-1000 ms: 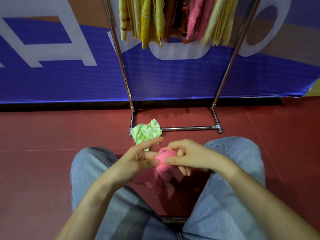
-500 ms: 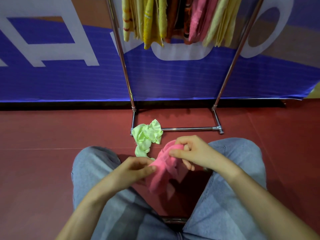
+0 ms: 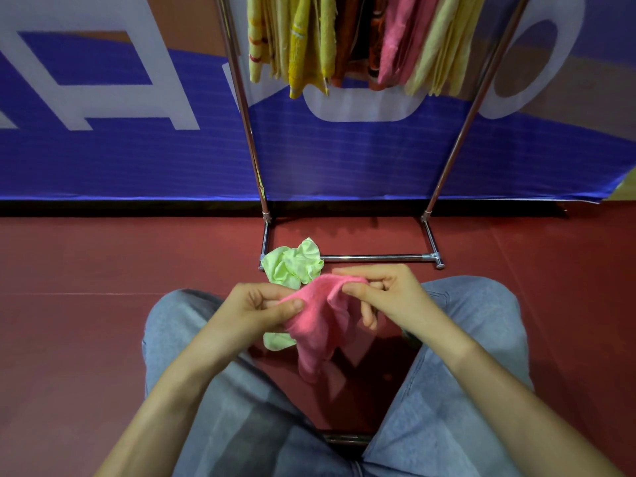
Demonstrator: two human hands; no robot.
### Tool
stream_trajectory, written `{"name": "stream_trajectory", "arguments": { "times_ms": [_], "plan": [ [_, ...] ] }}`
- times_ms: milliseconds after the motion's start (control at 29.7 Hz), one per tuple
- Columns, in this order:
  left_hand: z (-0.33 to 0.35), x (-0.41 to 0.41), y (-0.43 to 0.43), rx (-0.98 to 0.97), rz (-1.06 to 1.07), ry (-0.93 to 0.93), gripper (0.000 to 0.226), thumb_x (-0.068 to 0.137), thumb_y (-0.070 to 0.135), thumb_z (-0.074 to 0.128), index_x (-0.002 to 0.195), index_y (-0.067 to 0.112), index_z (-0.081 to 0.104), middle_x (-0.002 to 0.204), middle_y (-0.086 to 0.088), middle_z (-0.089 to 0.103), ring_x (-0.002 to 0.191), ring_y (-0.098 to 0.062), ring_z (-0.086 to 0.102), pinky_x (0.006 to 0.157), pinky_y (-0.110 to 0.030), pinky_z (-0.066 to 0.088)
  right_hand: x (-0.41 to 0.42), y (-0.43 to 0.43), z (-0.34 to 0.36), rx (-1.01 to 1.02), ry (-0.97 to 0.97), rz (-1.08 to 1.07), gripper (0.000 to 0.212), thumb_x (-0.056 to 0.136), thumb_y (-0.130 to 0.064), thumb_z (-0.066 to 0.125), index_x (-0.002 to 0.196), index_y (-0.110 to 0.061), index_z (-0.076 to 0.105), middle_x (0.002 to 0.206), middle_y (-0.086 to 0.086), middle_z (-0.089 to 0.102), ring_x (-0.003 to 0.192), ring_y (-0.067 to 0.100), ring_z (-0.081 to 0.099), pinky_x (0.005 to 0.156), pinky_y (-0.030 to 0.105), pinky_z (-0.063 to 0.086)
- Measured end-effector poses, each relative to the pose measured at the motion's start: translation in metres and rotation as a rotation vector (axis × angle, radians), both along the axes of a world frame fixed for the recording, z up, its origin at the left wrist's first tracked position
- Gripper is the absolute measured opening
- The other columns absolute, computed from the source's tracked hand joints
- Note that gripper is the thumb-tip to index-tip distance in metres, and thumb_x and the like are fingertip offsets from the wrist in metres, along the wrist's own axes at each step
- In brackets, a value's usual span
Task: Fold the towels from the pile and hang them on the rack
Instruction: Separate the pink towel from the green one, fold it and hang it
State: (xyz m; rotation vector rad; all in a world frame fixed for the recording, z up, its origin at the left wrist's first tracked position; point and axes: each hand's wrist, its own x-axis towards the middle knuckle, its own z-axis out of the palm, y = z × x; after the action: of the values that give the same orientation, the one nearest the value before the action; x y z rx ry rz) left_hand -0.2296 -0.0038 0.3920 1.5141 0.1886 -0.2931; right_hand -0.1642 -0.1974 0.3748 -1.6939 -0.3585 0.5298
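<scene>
We see soft, even, fairly bright light from above. The pink towel [image 3: 320, 318] throws a faint shadow on the glossy red floor [image 3: 86, 356] between the knees [image 3: 481, 304], the darkest patch. Small glints run along the rack [image 3: 246, 115] poles, which splay outward under wide-angle distortion; the banner [image 3: 344, 160] edge bows. Focus is crisp throughout.

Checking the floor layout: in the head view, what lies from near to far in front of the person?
Jeans → pink towel, pinched by left hand and right hand → rack base bar → banner. The green towel overlaps, so it is omitted.
</scene>
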Motion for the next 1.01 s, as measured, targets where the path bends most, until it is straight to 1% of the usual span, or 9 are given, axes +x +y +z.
{"name": "stream_trajectory", "arguments": {
  "times_ms": [101,202,303,472,607,708,843,944,1011],
  "plan": [
    [0.004,0.0,0.003,-0.006,0.018,-0.018,0.017,0.064,0.017,0.063,0.073,0.013,0.075,0.062,-0.003,0.072,0.059,-0.009,0.067,0.057,-0.016,0.053,-0.001,0.003,0.001,0.043,-0.041,-0.032,0.034,0.084,-0.009,0.058,0.087,-0.041,0.067,0.033,-0.003,0.053,0.03,0.007,0.047,0.057,0.038,0.038],
    [0.007,0.0,0.005,-0.017,0.023,-0.033,0.016,0.063,0.017,0.062,0.07,0.016,0.076,0.063,-0.002,0.073,0.059,-0.009,0.068,0.057,-0.015,0.053,-0.002,0.003,0.004,0.111,-0.077,-0.042,0.03,0.082,-0.016,0.061,0.083,-0.044,0.07,0.038,0.002,0.058,0.03,0.007,0.046,0.052,0.034,0.039],
    [0.005,-0.001,0.005,-0.029,0.03,-0.023,0.016,0.063,0.017,0.062,0.071,0.014,0.075,0.064,-0.004,0.073,0.061,-0.011,0.069,0.058,-0.016,0.053,-0.002,0.006,0.006,0.117,-0.113,0.028,0.014,0.075,-0.033,0.061,0.079,-0.04,0.072,0.06,0.031,0.063,0.03,0.011,0.045,0.046,0.034,0.04],
    [0.0,0.001,0.002,-0.025,0.018,-0.017,0.02,0.071,0.014,0.057,0.082,0.011,0.073,0.069,-0.004,0.074,0.067,-0.011,0.069,0.062,-0.017,0.055,-0.006,0.011,0.009,0.047,-0.072,0.084,0.024,0.084,-0.017,0.06,0.069,-0.031,0.071,0.029,-0.004,0.045,0.025,0.005,0.037,0.037,0.015,0.032],
    [-0.002,0.002,-0.003,-0.039,-0.013,-0.022,0.029,0.078,0.019,0.05,0.087,-0.001,0.068,0.072,-0.004,0.073,0.071,-0.011,0.068,0.065,-0.016,0.054,-0.01,0.024,0.006,0.01,-0.037,0.042,0.023,0.086,-0.014,0.057,0.071,-0.025,0.069,0.025,-0.005,0.04,0.023,0.005,0.032,0.039,0.02,0.034],
    [-0.003,0.003,-0.007,-0.042,0.014,-0.003,0.048,0.075,0.032,0.045,0.092,-0.01,0.063,0.076,-0.015,0.066,0.077,-0.019,0.065,0.068,-0.018,0.055,-0.011,0.029,0.004,-0.01,-0.002,-0.017,0.018,0.087,-0.012,0.056,0.076,-0.004,0.068,0.023,-0.005,0.038,0.023,0.005,0.031,0.036,0.02,0.031],
    [0.0,0.002,-0.009,-0.091,0.014,0.007,0.041,0.074,0.036,0.041,0.089,0.009,0.068,0.074,-0.004,0.072,0.073,-0.01,0.069,0.07,-0.016,0.055,-0.013,0.032,0.006,-0.013,0.036,-0.025,0.018,0.087,-0.012,0.055,0.073,-0.006,0.064,0.023,-0.005,0.038,0.022,0.005,0.029,0.033,0.015,0.027],
    [0.0,0.001,-0.007,-0.062,-0.005,-0.008,0.04,0.079,0.036,0.046,0.09,0.005,0.069,0.081,-0.004,0.073,0.08,-0.012,0.068,0.071,-0.016,0.054,-0.013,0.034,0.007,-0.02,0.064,-0.022,0.024,0.088,-0.013,0.054,0.08,0.009,0.061,0.023,-0.005,0.037,0.022,0.005,0.028,0.035,0.019,0.027],
    [0.0,0.0,-0.007,-0.017,-0.027,-0.03,0.035,0.085,0.034,0.052,0.093,0.004,0.068,0.085,-0.008,0.072,0.082,-0.014,0.067,0.075,-0.019,0.055,-0.014,0.034,0.009,-0.013,0.08,-0.01,0.022,0.088,-0.014,0.054,0.08,0.005,0.063,0.022,-0.005,0.036,0.023,0.005,0.028,0.038,0.022,0.027]
  ]
}}
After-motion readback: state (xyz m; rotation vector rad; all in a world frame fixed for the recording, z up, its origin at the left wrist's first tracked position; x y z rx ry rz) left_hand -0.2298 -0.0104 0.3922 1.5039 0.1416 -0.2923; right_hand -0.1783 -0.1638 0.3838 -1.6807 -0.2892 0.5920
